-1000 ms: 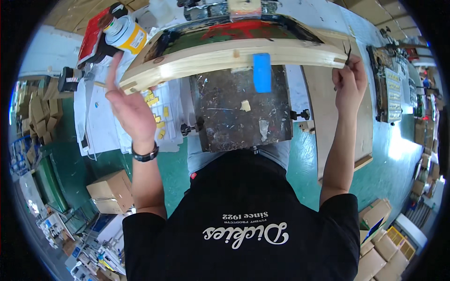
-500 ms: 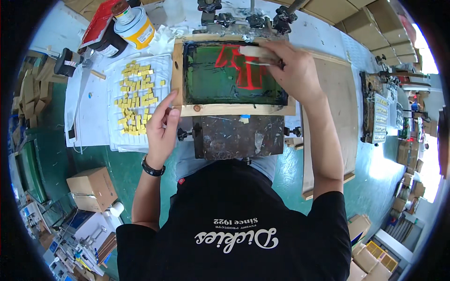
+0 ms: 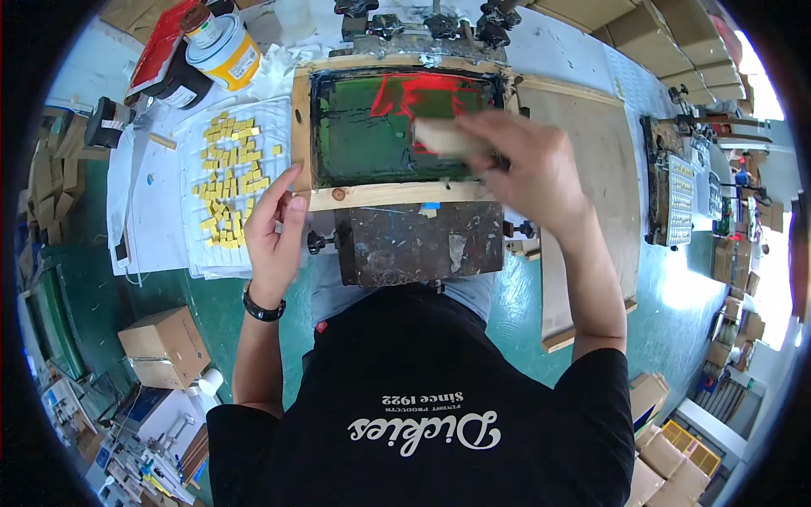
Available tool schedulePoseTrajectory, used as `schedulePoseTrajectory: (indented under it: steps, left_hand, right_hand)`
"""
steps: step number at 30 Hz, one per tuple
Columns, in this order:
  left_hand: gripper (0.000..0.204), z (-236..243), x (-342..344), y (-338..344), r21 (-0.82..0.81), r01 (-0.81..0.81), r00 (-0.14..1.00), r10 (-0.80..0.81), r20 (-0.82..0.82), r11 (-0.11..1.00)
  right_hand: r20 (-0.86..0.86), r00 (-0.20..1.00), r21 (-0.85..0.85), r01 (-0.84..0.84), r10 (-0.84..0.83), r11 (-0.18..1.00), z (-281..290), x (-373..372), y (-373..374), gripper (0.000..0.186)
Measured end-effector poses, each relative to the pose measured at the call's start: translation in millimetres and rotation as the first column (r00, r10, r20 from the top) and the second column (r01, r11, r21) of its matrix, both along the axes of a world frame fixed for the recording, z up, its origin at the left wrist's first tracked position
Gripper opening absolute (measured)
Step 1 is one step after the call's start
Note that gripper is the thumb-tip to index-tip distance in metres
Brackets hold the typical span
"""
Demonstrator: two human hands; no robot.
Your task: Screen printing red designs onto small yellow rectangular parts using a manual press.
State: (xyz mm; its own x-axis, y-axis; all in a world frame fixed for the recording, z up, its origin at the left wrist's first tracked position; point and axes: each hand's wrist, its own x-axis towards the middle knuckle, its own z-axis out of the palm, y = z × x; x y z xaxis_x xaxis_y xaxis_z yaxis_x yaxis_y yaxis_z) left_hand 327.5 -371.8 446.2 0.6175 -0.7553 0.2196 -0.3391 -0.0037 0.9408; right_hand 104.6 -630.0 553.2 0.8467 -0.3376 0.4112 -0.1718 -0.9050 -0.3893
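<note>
A wooden screen-printing frame [image 3: 302, 127] with dark green mesh lies on the bench in front of me. Red ink [image 3: 422, 84] is smeared across the mesh's upper part. My right hand [image 3: 536, 165] grips a squeegee [image 3: 439, 138] with a pale handle, slanted over the right half of the mesh; motion blurs both. At the frame's near left corner, my left hand [image 3: 274, 224] has its thumb and fingers closed against the edge. Below the frame's near rail sits a dark, stained metal base [image 3: 414, 245]. The squeegee's blade edge is hidden.
Many small yellow blocks [image 3: 228, 177] lie on a white padded sheet [image 3: 190, 237] at the left. Beyond them stand a yellow-and-white can [image 3: 224, 59] and a black ink tub [image 3: 173, 89]. A long brown board [image 3: 583, 169] lies at the right. Clamp knobs [image 3: 439, 27] line the far side.
My right hand has drawn the squeegee from the far side of the mesh toward me. The red ink marks have changed shape, spreading along the far edge. My left hand stays at the frame's corner.
</note>
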Motion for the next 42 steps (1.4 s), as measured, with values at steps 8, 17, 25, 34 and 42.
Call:
schedulePoseTrajectory:
  steps: [8,17,25,34,42]
  left_hand:
    - [0.037,40.2,7.6,-2.6,-0.183,0.0,0.989,-0.027,-0.145,0.983]
    - [0.028,32.1,74.9,-29.7,-0.065,-0.013,0.992,0.021,0.123,0.998]
    - [0.018,-29.7,101.2,-30.8,0.446,-0.279,0.643,-0.18,0.745,0.85]
    - [0.018,-11.1,81.4,-28.5,0.259,-0.198,0.721,-0.038,0.692,0.945]
    - [0.019,3.3,24.5,-66.5,0.026,0.041,0.954,-0.047,0.297,0.999]
  right_hand:
    - [0.109,0.917,0.251,0.349,-0.385,0.903,24.6,12.6,-69.4,0.043]
    - [0.105,0.824,0.41,0.474,-0.556,0.779,-48.4,-91.1,-76.7,0.027]
    - [-0.086,0.943,0.562,0.314,-0.323,0.765,-82.4,-73.4,-13.6,0.019]
    - [-0.13,0.978,0.243,0.193,-0.165,0.951,-71.3,-28.1,-28.8,0.025]
    - [-0.053,0.99,0.081,0.136,-0.132,0.987,-79.5,-16.5,-39.0,0.024]
